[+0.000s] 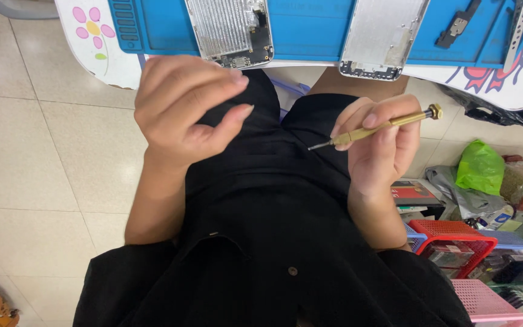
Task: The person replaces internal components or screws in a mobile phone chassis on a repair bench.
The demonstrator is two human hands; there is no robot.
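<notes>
Glossy tiled floor (25,151); slim brass screwdriver (382,126) between right-hand fingers (370,121).

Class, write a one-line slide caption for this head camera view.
Right hand holds a brass screwdriver over the lap; left hand curled empty, opened phones on blue mat.

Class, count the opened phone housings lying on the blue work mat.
2. One phone housing lies left of centre on the blue mat, above the left hand; the other housing lies right of centre. The frame's top edge may hide more.
</notes>
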